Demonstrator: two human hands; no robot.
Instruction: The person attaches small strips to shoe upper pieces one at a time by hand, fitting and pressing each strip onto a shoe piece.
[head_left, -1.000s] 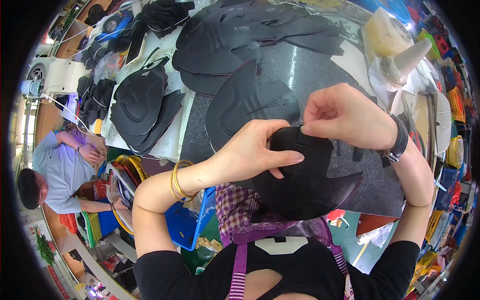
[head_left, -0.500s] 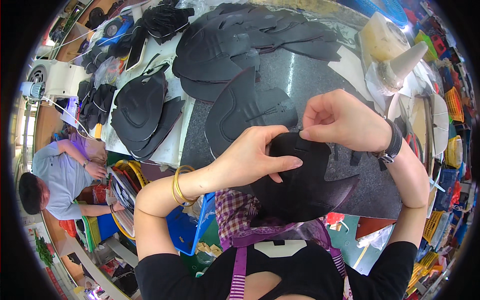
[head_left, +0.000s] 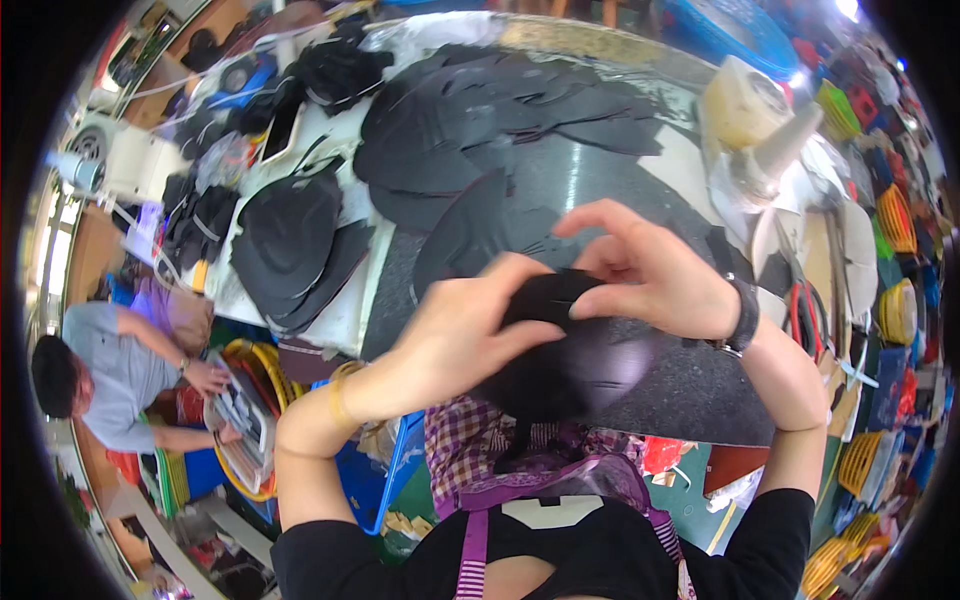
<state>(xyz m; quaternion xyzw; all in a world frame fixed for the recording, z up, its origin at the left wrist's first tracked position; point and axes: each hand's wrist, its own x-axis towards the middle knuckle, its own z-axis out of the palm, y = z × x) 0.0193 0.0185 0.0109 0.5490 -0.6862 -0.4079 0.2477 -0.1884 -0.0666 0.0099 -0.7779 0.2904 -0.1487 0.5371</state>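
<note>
Close to my body I hold a black shoe upper (head_left: 575, 370), a curved, flexible piece, slightly blurred. My left hand (head_left: 450, 325) grips its upper left edge, thumb lying across the near face and fingers partly hidden behind. At the top edge my right hand (head_left: 665, 285) closes on it between thumb and bent fingers. Just beyond, another black upper (head_left: 470, 235) with thin strips lies flat on the dark grey work board (head_left: 690, 400). A large overlapping pile of black uppers (head_left: 430, 130) spreads over the back of the board.
To the left lies a smaller stack of black uppers (head_left: 290, 225), with a phone (head_left: 281, 133) behind it. Scissors with red-and-black handles (head_left: 805, 315) and a pale cone (head_left: 785, 155) are at the right. A co-worker (head_left: 135, 370) handles grey pieces in a basket at far left.
The shoe upper has tilted and shifted slightly left. My left hand has moved left and down; my right hand has come left and lower, its fingers spreading around the top edge.
</note>
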